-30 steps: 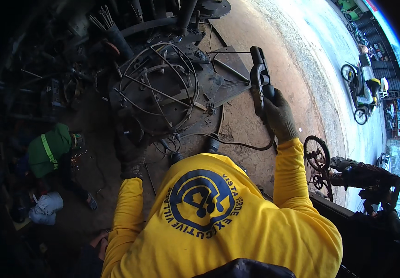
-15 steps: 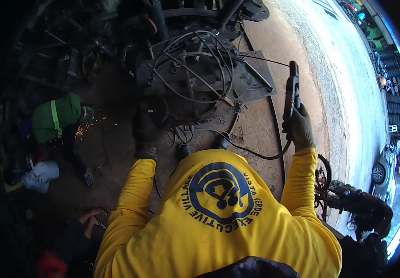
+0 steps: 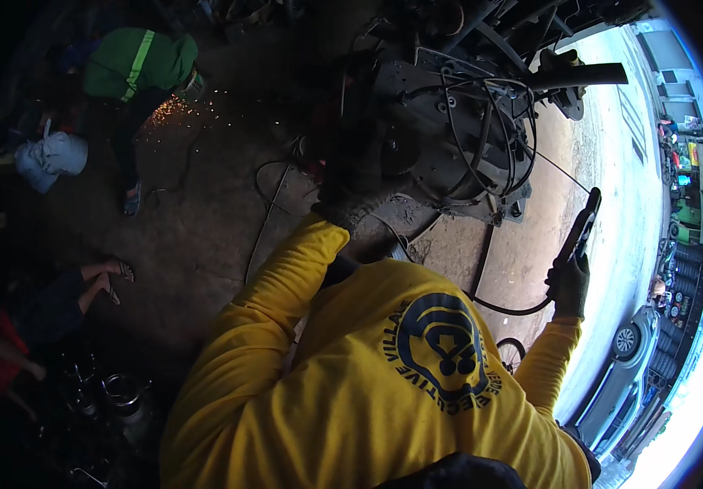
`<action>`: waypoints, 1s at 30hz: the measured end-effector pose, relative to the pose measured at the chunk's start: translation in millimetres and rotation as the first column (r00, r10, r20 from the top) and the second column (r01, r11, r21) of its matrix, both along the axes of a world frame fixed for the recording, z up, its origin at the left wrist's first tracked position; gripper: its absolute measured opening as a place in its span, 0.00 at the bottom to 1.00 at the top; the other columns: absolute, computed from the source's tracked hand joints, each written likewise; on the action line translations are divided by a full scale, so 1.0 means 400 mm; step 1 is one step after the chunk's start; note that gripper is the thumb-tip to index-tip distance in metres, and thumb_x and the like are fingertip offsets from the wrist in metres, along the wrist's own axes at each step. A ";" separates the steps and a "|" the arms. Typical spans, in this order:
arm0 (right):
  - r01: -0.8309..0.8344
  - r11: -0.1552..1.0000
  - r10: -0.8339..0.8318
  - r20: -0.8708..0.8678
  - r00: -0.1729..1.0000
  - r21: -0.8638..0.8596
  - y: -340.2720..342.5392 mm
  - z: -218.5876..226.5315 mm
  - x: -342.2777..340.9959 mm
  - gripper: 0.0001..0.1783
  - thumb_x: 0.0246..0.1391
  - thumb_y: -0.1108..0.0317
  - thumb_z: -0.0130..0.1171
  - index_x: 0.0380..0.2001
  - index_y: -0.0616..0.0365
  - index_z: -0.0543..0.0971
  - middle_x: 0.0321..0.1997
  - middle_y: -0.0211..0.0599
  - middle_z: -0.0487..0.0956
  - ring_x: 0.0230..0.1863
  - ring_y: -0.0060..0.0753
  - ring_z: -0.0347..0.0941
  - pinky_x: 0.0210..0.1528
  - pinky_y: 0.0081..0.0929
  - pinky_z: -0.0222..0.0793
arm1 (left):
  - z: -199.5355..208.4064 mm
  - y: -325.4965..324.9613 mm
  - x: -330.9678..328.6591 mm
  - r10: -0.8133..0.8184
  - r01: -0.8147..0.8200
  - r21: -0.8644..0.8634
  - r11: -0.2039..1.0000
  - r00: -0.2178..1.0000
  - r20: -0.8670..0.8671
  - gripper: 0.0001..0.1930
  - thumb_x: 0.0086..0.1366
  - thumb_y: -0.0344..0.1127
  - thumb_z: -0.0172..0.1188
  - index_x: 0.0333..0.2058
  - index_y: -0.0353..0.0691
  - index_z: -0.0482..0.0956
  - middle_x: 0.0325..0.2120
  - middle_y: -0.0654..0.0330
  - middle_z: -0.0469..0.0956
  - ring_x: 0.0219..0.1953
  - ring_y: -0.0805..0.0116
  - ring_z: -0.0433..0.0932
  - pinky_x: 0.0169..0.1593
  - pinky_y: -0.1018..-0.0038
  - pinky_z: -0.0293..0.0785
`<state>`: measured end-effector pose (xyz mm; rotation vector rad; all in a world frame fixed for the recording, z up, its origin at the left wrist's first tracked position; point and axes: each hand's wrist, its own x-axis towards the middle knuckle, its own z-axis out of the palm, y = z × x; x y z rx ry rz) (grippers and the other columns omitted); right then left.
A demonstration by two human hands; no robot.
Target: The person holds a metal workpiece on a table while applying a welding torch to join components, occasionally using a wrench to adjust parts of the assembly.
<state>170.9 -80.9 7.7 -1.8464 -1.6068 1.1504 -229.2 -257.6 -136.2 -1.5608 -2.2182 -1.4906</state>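
Note:
My right hand [image 3: 569,285], in a dark work glove, is closed around a black welding electrode holder [image 3: 582,226]. A thin welding rod [image 3: 559,169] slants from its tip toward the metal worktable [image 3: 404,90]. On that table lies a rounded frame of bent metal rods [image 3: 486,122], left of the holder. My gloved left hand [image 3: 360,179] is at the table's near left side, closed on what looks like an angle grinder with a round disc [image 3: 401,152]. Deep shadow hides most of the grinder's body and the fingers.
A black cable [image 3: 518,311] hangs in a curve from the holder. At left, a crouching person in a green jacket [image 3: 144,65] is beside flying sparks [image 3: 176,110]. Another person's legs [image 3: 107,277] show lower left. A pipe [image 3: 579,76] juts out beyond the table; a car [image 3: 624,359] stands right.
The view has swung left, so the table and both hands appear farther right. Both hands keep hold of their tools. The rod still points toward the frame.

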 end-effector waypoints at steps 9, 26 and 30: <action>0.003 0.994 -0.004 0.009 1.000 0.113 -0.013 0.037 -0.054 0.14 0.70 0.52 0.54 0.42 0.51 0.74 0.24 0.24 0.72 0.16 0.19 0.67 0.16 0.20 0.65 | 0.075 -0.142 -0.212 -0.248 0.318 0.081 0.945 0.530 0.811 0.36 0.68 0.42 0.66 0.70 0.37 0.62 0.66 0.53 0.69 0.65 0.61 0.70 0.67 0.66 0.67; 0.083 0.996 -0.079 -0.098 0.992 0.040 -0.040 0.047 -0.052 0.15 0.68 0.53 0.55 0.42 0.52 0.75 0.24 0.25 0.72 0.16 0.21 0.69 0.16 0.22 0.65 | -0.048 -0.167 -0.091 -0.174 0.263 0.070 0.962 0.395 0.902 0.24 0.69 0.34 0.66 0.60 0.33 0.74 0.54 0.62 0.76 0.55 0.72 0.74 0.60 0.72 0.71; 0.038 0.998 -0.036 -0.066 0.997 0.042 -0.039 0.060 -0.069 0.19 0.65 0.53 0.60 0.48 0.56 0.77 0.26 0.27 0.75 0.18 0.20 0.70 0.18 0.22 0.66 | -0.204 -0.198 -0.144 -0.134 0.230 0.048 0.972 0.372 0.919 0.24 0.68 0.32 0.67 0.60 0.33 0.73 0.56 0.61 0.76 0.57 0.71 0.74 0.62 0.72 0.70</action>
